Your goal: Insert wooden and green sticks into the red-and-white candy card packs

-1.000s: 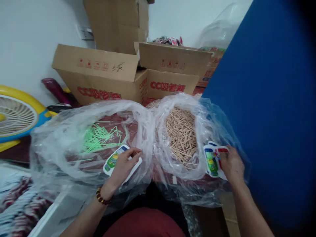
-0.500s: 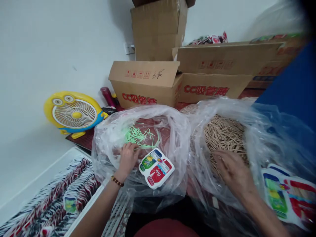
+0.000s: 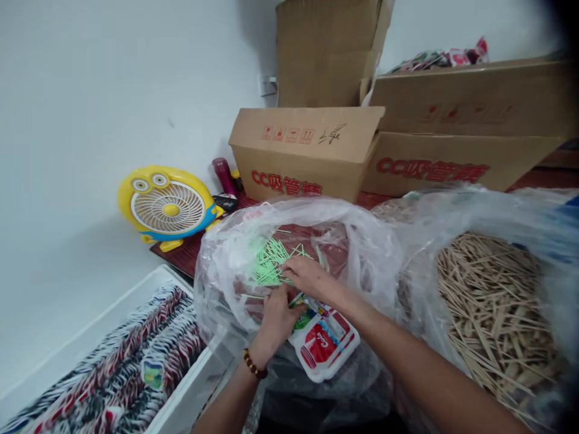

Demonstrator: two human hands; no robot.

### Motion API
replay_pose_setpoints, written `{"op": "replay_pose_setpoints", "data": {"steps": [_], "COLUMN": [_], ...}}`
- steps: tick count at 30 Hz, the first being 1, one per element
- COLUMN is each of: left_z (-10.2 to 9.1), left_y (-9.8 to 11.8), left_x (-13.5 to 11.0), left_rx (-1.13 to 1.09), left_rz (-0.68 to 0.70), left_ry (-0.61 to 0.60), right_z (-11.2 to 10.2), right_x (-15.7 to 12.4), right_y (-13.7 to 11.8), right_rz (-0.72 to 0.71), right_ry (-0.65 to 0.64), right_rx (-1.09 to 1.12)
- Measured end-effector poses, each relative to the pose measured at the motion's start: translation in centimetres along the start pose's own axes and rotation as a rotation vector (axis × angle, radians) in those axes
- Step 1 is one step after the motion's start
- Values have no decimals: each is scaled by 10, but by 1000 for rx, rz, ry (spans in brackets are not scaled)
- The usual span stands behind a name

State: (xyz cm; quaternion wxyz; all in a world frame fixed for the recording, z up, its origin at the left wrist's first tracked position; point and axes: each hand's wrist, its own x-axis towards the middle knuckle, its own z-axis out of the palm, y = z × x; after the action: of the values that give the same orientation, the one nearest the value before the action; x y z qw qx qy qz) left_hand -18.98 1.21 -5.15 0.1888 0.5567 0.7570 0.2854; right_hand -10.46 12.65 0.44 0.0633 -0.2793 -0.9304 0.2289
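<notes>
My left hand (image 3: 277, 318), a beaded bracelet on its wrist, is closed at the upper left edge of a flat white packet (image 3: 323, 343) printed with a red cola jar and a green jar. Its thumb lies over the packet's corner. Just above it, my right hand (image 3: 307, 277) reaches across with fingertips pinched together beside a pile of thin green sticks (image 3: 270, 262). Whatever is between those fingertips is too small to make out. The sticks lie in an open clear plastic bag (image 3: 375, 241), and the packet rests on its near side.
A second plastic bag at right holds many thin brown sticks (image 3: 493, 301). A white box (image 3: 181, 398) full of packed printed packets stands at lower left. Behind are a yellow fan (image 3: 170, 210), a dark red bottle (image 3: 224, 175) and cardboard boxes (image 3: 298, 163).
My right hand has left the brown sticks and crossed left to the green ones. My left hand has moved from the green sticks to the packet's edge. The view has turned left.
</notes>
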Motion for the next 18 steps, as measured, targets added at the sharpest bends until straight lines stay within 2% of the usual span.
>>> {"op": "replay_pose_setpoints", "data": {"steps": [4, 7, 10, 18], "left_z": [-2, -3, -2, 3], "left_y": [-4, -8, -12, -13], "left_x": [0, -1, -1, -1], "left_rx": [-90, -142, -148, -75], "left_rz": [-14, 6, 33, 46], "left_ry": [19, 17, -1, 6], "right_z": [4, 11, 22, 46], "right_x": [54, 75, 84, 91], "right_y": [-15, -21, -25, -34], "right_rz": [103, 208, 276, 316], "right_ry": [-79, -140, -192, -220], "right_rx": [-65, -135, -195, -241]}}
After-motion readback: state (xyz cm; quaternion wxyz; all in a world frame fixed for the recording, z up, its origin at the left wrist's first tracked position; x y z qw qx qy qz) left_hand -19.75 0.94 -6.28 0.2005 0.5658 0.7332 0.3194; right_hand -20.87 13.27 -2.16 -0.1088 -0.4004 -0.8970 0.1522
